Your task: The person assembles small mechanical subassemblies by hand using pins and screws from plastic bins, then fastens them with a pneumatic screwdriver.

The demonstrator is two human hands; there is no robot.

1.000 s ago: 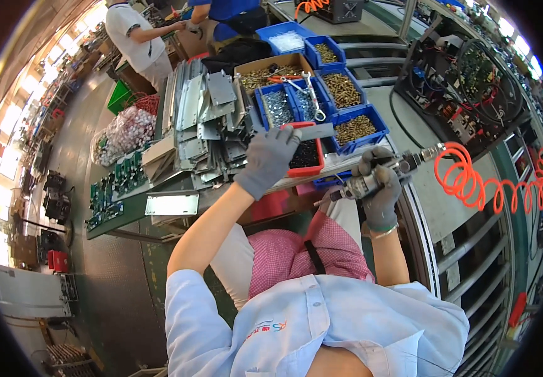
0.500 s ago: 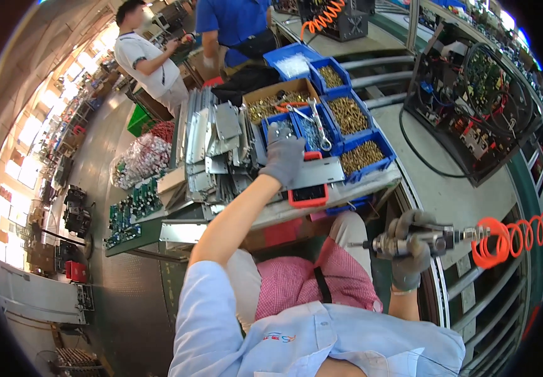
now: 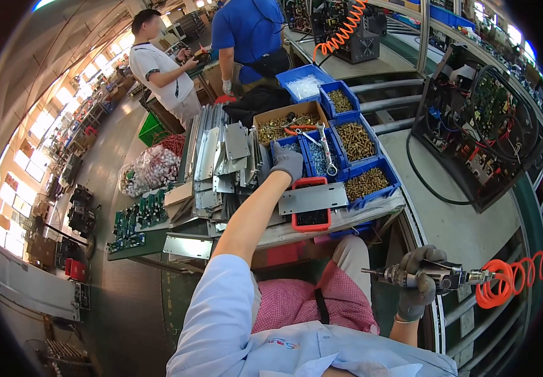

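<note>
My left hand, in a grey glove, dips into a small blue bin of silvery fasteners. Its fingers look curled together, and whatever is between them is hidden. In my right hand, also gloved, is an air screwdriver, held level above the right of my lap with its bit pointing left. An orange coiled hose runs from its back end. A flat metal plate with holes lies across a red tray of dark small parts, just nearer than my left hand.
Wrenches rest on a neighbouring bin. Blue bins of brass-coloured fasteners line the table's right side. Metal brackets are stacked left, by green circuit boards. An opened machine stands right. Two people stand beyond.
My left hand has gone from above the small blue bin down into its fasteners, fingers curling. The air screwdriver stays in my right hand. The whole view has shifted slightly.
</note>
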